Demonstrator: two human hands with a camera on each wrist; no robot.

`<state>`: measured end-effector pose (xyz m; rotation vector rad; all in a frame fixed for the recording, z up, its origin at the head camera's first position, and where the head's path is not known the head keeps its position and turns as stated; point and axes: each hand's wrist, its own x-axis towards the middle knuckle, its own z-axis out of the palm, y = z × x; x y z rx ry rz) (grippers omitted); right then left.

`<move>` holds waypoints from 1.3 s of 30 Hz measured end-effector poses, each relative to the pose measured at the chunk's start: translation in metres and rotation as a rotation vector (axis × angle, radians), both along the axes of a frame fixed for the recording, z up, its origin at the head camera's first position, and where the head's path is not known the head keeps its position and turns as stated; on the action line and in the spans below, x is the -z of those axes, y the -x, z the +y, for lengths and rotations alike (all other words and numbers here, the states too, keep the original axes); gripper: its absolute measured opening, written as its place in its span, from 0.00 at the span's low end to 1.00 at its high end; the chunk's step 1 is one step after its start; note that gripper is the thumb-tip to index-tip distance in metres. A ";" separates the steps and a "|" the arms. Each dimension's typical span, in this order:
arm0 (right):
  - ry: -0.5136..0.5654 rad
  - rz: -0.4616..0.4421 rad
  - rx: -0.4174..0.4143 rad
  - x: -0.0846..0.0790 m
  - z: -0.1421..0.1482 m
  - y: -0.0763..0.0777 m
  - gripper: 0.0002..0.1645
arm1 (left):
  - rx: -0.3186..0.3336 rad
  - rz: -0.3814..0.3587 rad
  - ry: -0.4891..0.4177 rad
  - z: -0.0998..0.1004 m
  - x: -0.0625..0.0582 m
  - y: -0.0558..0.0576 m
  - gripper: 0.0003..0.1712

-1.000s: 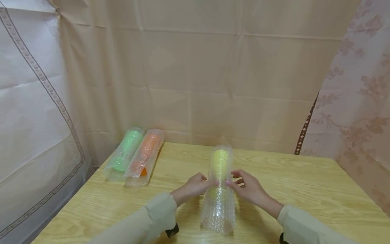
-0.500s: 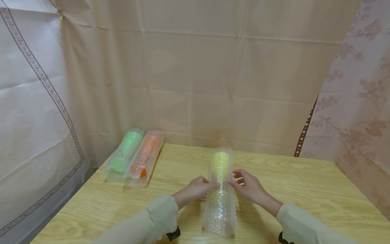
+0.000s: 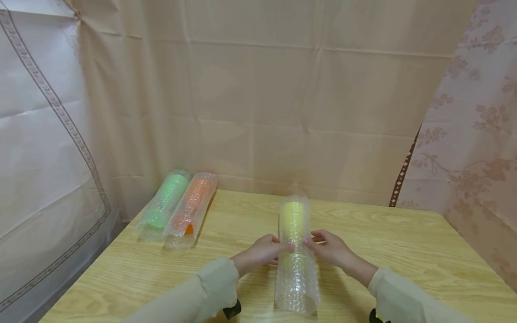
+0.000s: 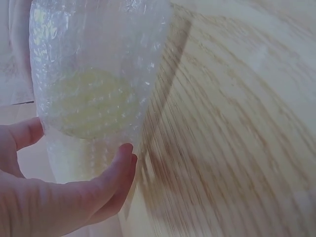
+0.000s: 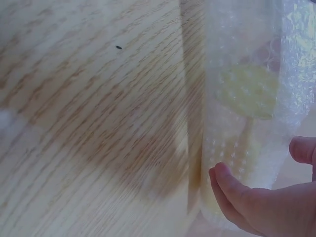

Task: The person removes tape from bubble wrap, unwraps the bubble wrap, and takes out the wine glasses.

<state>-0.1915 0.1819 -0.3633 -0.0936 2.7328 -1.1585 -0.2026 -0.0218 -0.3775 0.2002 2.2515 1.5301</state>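
Observation:
A yellow cylinder [image 3: 292, 220] in a clear bubble-wrap bag [image 3: 297, 289] is in front of me, its long side pointing away. My left hand [image 3: 260, 252] grips the left side of the bag, with the thumb on top. From the right, my right hand [image 3: 333, 250] holds the opposite edge, its thumb also on the upper face. Both wrist views show the round yellow end [image 4: 94, 102] through the wrap, with fingers [image 5: 232, 185] against the bag's side. The near part of the bag extends past the cylinder.
Two more bubble-wrapped cylinders, one green [image 3: 167, 199] and one orange [image 3: 194, 202], lie side by side at the table's back left. The wood-grain table [image 3: 383, 237] meets a beige cloth [image 3: 250, 89] behind. Patterned cloths hang left and right.
The near end of the bag has swung slightly to the right, and both hands have shifted a little with it. The green and orange cylinders stay where they were.

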 end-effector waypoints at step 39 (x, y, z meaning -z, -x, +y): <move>0.241 -0.246 -0.079 -0.011 0.020 0.010 0.42 | 0.002 -0.086 0.013 0.010 -0.006 0.002 0.30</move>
